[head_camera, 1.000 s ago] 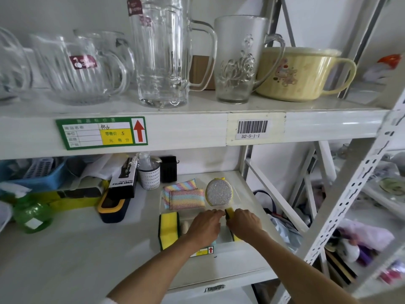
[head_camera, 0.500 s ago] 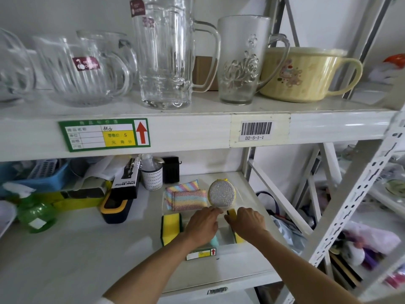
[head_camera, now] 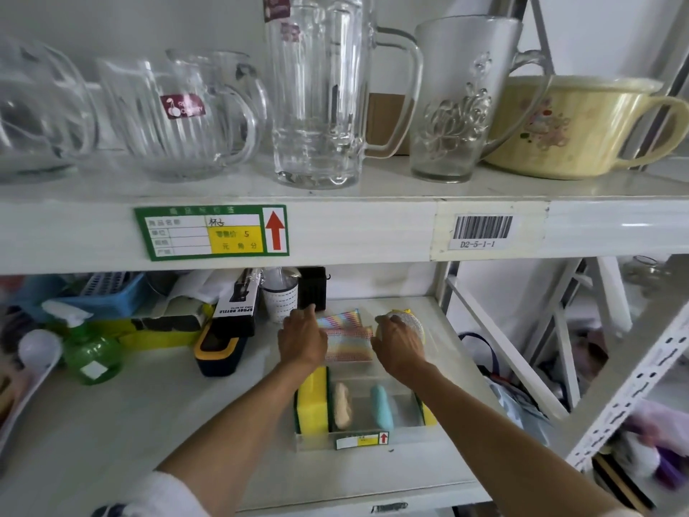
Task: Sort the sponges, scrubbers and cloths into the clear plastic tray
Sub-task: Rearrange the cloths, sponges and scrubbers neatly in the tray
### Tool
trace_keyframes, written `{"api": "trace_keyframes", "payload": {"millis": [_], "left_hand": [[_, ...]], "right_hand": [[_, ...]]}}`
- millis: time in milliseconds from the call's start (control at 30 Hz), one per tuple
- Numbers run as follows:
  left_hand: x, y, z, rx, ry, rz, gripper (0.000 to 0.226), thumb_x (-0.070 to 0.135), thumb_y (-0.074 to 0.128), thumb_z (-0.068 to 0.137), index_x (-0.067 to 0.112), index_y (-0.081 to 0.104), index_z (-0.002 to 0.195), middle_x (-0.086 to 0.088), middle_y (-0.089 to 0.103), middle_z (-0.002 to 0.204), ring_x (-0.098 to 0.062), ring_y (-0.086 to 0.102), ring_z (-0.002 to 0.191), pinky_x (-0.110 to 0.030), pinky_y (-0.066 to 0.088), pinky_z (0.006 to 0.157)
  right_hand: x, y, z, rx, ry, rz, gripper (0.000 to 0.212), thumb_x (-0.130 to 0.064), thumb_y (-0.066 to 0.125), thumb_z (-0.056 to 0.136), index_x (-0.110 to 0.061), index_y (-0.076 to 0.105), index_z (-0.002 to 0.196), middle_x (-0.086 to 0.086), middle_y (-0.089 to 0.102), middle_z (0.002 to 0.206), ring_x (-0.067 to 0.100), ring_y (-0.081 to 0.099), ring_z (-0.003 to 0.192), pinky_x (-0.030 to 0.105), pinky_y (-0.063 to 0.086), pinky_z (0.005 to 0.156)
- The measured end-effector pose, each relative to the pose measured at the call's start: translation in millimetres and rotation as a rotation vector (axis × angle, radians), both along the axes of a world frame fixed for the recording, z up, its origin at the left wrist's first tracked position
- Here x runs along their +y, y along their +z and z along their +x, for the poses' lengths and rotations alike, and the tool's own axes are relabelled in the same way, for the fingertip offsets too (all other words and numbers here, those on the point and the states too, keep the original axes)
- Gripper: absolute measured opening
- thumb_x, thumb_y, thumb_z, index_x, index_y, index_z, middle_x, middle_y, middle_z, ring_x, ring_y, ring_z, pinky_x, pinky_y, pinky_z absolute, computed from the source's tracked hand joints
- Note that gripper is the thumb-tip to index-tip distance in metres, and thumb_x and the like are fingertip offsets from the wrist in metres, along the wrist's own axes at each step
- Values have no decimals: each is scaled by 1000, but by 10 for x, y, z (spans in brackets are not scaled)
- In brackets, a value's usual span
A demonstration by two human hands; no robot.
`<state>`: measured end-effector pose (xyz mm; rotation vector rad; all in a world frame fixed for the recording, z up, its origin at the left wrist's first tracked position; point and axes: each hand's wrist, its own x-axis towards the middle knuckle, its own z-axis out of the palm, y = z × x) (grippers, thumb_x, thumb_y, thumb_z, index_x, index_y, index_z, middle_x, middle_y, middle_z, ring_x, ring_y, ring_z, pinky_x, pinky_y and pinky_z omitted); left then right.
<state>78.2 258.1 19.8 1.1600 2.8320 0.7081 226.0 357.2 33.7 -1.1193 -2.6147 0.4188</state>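
Shelving barcode [head_camera: 483, 229] reads D2-5-1-1; left hand [head_camera: 301, 339] spread flat on cloths [head_camera: 348, 341], right hand [head_camera: 398, 345] cupping scrubber [head_camera: 414, 322]

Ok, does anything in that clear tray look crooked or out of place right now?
Nothing stands out. In the clear tray, the yellow sponge, tan scrubber and blue sponge stand on edge in a neat row. The striped cloths lie flat behind, between the left hand and right hand, which covers the silver scrubber.

White metal shelving [head_camera: 335, 233] w/ plain white wall [head_camera: 596, 35] behind.
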Motion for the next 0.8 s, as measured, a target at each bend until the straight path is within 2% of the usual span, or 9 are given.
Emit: {"api": "trace_keyframes", "payload": {"millis": [100,167,267,367,500,633,800], "left_hand": [[-14,-11,-200,-55,6,-103,65,22,50,93,28,19,150,-14,44,141,-32,43,128,-43,41,101],[8,-37,-288,-93,-16,-148,68,13,46,93,31,15,151,-15,44,142,-34,41,130,-42,41,103],[60,-61,-371,-153,-65,-178,69,5,40,92,29,15,152,-12,41,149,-33,41,132,-41,43,104],[120,-84,-436,-152,-109,-189,61,7,40,91,22,28,148,-9,42,150,-30,45,133,-40,43,106],[174,-125,-461,-86,-114,-188,36,11,48,89,9,51,125,-16,57,130,-35,55,119,-44,49,96],[208,-142,-475,-63,-97,-171,28,12,51,90,6,54,116,-17,58,124,-34,54,116,-43,49,93],[254,-102,-549,-64,-128,-75,22,14,54,88,7,59,108,-12,62,118,-29,56,111,-41,50,89]], "right_hand": [[34,-34,-171,-81,21,26,48,-11,52,93,-20,43,139,11,51,130,33,59,110,42,53,88],[62,-72,-242,-144,66,59,54,-7,54,91,-22,40,141,10,50,127,32,61,105,40,53,82],[90,-120,-339,-198,73,65,48,-6,57,89,-14,44,134,10,51,123,32,61,103,39,51,79],[97,-155,-406,-237,55,62,36,-5,55,90,-7,48,126,12,49,123,33,61,104,41,50,80],[126,-235,-450,-171,48,3,37,0,52,89,-5,49,125,14,44,124,37,60,102,43,52,83],[151,-284,-466,-122,25,-64,42,-5,49,90,-7,43,132,17,48,123,40,59,106,43,50,85],[189,-322,-456,-81,32,-61,35,-5,44,93,-10,44,128,18,55,117,37,61,98,39,46,71]]}}
